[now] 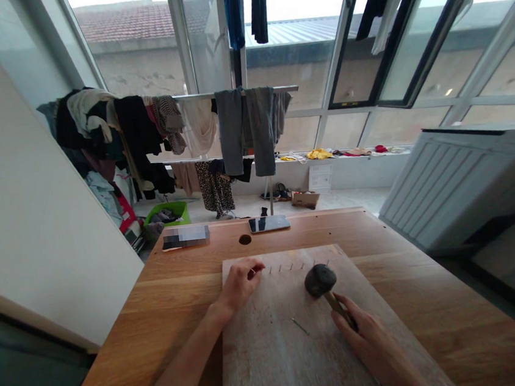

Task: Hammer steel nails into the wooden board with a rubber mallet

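Note:
A pale wooden board (274, 351) lies on the wooden table (170, 288). Several nails (293, 267) stand in a row near the board's far edge. My left hand (240, 284) rests at the left end of that row, fingers pinched on a small nail. My right hand (369, 335) is wrapped round the wooden handle of a hammer (320, 280), whose dark head hovers just below the right part of the row. One loose nail (299, 325) lies flat on the board between my hands.
A phone (268, 223) and a dark flat object (185, 237) lie at the table's far edge, by a round hole (244, 239). Beyond stand a clothes rack (232, 128), a green basket (168, 213) and large windows. A white wall is left, a grey unit (468, 183) right.

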Demonstrator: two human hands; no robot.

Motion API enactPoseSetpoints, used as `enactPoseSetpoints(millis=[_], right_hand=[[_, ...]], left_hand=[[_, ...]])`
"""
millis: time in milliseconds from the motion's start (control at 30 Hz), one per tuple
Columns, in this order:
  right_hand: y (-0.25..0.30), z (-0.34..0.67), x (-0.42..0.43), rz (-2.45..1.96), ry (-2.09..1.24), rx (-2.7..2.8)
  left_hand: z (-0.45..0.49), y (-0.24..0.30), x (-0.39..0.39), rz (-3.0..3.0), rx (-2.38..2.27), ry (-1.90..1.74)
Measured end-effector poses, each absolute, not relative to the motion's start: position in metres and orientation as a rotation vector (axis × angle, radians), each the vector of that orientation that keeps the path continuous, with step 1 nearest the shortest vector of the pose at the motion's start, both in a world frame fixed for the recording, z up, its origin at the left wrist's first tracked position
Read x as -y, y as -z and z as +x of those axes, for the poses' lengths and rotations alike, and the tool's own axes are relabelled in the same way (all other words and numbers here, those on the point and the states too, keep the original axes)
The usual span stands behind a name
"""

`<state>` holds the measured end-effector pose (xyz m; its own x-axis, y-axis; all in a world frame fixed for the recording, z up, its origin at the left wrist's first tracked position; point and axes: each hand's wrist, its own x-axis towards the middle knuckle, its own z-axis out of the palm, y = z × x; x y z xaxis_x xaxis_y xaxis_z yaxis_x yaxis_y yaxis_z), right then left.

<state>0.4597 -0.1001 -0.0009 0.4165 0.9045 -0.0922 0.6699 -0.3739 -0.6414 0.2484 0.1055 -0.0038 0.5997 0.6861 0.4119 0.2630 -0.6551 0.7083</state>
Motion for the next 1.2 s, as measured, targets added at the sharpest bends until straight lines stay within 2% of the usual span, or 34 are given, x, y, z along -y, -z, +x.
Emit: enactPoseSetpoints(millis=[300,667,1200], right_hand=[[-0.007,0.453,0.093,-2.152,-0.568,1.36],[-0.053,0.404,0.035,-1.927,-0.582,1.557],[-0.041,0.392,0.022,-1.978,-0.467,1.692]], left_hand=[[0.251,0.009,-0.108,2.179,-0.798,-0.904],[0.251,0.008,-0.109,2.13,-0.786,-0.878],[0.25,0.008,-0.108,2.166,-0.739,-0.941]])
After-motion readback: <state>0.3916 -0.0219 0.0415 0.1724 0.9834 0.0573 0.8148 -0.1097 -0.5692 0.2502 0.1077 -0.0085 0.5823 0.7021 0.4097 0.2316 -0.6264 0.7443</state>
